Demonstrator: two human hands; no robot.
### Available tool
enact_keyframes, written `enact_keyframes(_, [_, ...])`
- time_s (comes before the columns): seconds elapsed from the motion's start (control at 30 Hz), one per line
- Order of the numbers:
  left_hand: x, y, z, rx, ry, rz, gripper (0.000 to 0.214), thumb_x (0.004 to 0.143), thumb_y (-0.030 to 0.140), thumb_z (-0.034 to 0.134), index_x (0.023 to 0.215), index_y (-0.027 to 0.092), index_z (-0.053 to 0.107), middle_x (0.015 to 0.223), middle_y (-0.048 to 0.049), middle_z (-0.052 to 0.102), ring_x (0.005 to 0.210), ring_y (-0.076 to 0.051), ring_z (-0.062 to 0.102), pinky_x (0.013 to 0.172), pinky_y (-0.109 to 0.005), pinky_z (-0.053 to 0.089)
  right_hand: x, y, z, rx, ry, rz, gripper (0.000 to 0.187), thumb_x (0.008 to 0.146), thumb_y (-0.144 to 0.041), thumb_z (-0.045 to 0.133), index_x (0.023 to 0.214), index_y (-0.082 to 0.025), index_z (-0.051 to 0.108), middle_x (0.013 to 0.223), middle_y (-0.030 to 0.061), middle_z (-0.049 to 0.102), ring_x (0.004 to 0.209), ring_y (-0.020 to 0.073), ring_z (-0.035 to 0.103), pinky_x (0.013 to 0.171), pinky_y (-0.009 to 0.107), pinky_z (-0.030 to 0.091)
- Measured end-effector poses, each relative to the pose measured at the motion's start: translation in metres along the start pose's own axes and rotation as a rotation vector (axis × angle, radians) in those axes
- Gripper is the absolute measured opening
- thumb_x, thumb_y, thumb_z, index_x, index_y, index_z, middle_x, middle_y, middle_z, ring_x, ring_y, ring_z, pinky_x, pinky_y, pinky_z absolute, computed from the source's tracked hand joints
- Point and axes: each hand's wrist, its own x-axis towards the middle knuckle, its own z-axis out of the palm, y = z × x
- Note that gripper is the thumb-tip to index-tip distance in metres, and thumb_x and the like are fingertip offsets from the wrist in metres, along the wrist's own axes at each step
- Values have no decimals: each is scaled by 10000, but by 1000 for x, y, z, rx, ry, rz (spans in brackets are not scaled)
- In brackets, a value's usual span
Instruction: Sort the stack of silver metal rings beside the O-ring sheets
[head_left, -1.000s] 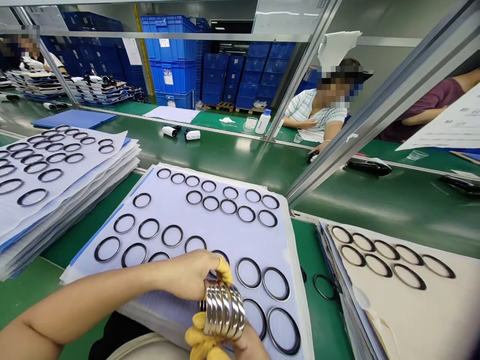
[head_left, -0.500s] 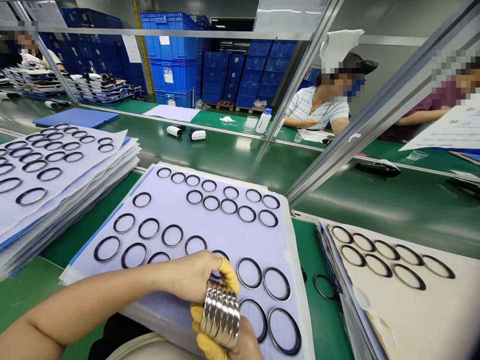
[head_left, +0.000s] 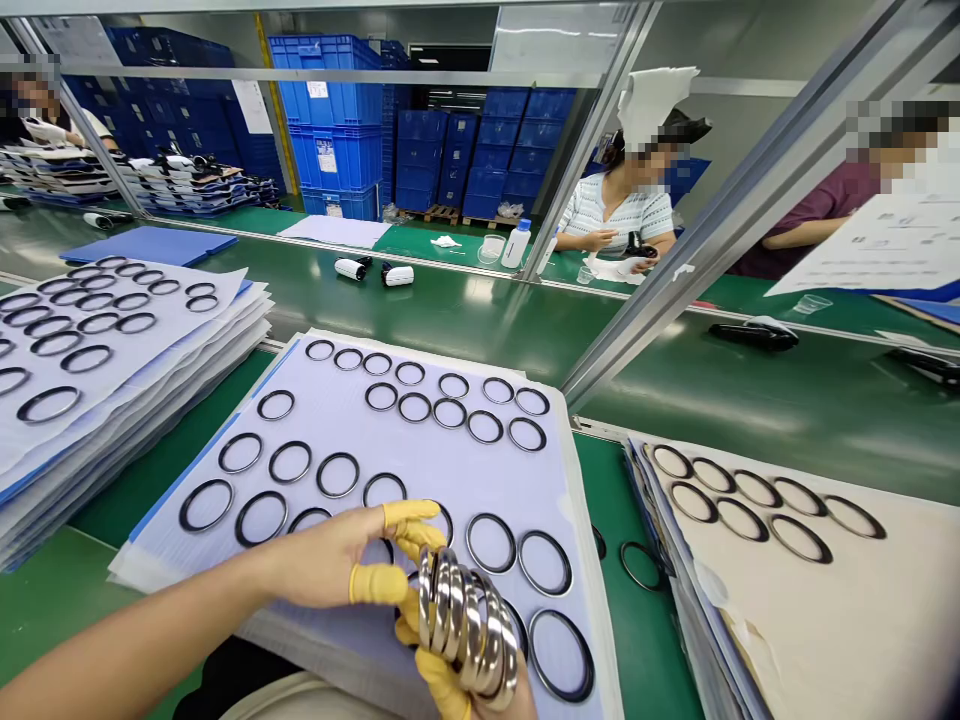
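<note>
Your right hand (head_left: 444, 684) grasps the row of shiny rings (head_left: 469, 625) over the pale sheet (head_left: 450, 468), its long axis slanting down rightward, and your left hand (head_left: 341, 558), fingers parted, is just beside its upper-left end

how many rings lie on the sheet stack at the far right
8: five rings in the far row and three rings in the row nearer the camera. All show whole, but the stack runs out of frame, so more may be hidden.
</note>
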Motion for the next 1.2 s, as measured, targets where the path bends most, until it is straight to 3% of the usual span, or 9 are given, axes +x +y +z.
enact_keyframes(0.1, [-5,9,10,123,-37,0,775,743,435,737,1408,274,373,1261,-96,576,1115,-265,552,937,-377,440,-9,17,4,-139,-7,-35,214,889,-368,564,1035,-277,691,863,74,737,794,261,703,742,367,602])
enact_keyframes(0.2, [-4,19,18,335,-49,36,815,699,492,755,1395,249,405,1179,-110,606,1017,-272,575,914,-383,447,-13,25,8,-292,36,-101,315,829,-302,629,1141,-259,630,980,98,721,879,277,685,777,376,595])
enact_keyframes(0.37, [-9,16,18,477,-99,140,737,777,487,688,1411,283,371,1278,-110,566,1091,-277,551,987,-401,404,8,-12,1,-335,27,-125,166,808,-130,542,910,-237,616,777,17,683,653,171,645,635,255,550])
enact_keyframes(0.5, [-15,9,15,530,-93,178,756,799,468,672,1442,319,303,1368,-103,512,1174,-297,517,1024,-425,386,23,-40,-7,-351,18,-174,201,784,-52,440,725,-222,529,675,-8,615,572,135,551,566,239,465])
enact_keyframes(0.8, [-26,8,12,553,-20,205,798,823,410,666,1479,345,216,1486,-96,388,1318,-321,400,1078,-466,344,25,-43,-6,-478,111,-324,244,718,-7,364,611,-225,372,562,-15,493,494,130,380,461,267,301])
enact_keyframes(0.9, [-23,15,14,533,4,182,758,791,443,692,1440,300,325,1435,-108,453,1280,-314,439,1053,-444,375,24,-43,-1,-466,125,-293,245,687,-12,373,590,-233,327,549,-18,481,485,129,386,451,268,293])
enact_keyframes(0.97, [-18,22,18,507,16,164,542,811,386,681,1306,260,501,1268,-92,595,1142,-272,547,979,-394,439,23,-40,3,-439,92,-247,224,685,-28,380,605,-233,336,559,-19,491,485,126,405,458,260,315])
enact_keyframes(1.07, [-9,25,27,442,105,205,194,881,230,558,1062,223,626,1006,-49,687,929,-198,613,865,-335,477,23,-35,6,-444,64,-231,204,695,-27,380,637,-222,392,585,-13,532,486,122,428,474,254,339])
enact_keyframes(1.2, [-11,15,29,363,424,270,165,899,214,508,1038,217,596,1009,-63,651,935,-190,578,857,-337,463,24,-35,1,-519,139,-268,245,745,0,361,649,-220,412,592,-4,528,496,133,417,457,267,302])
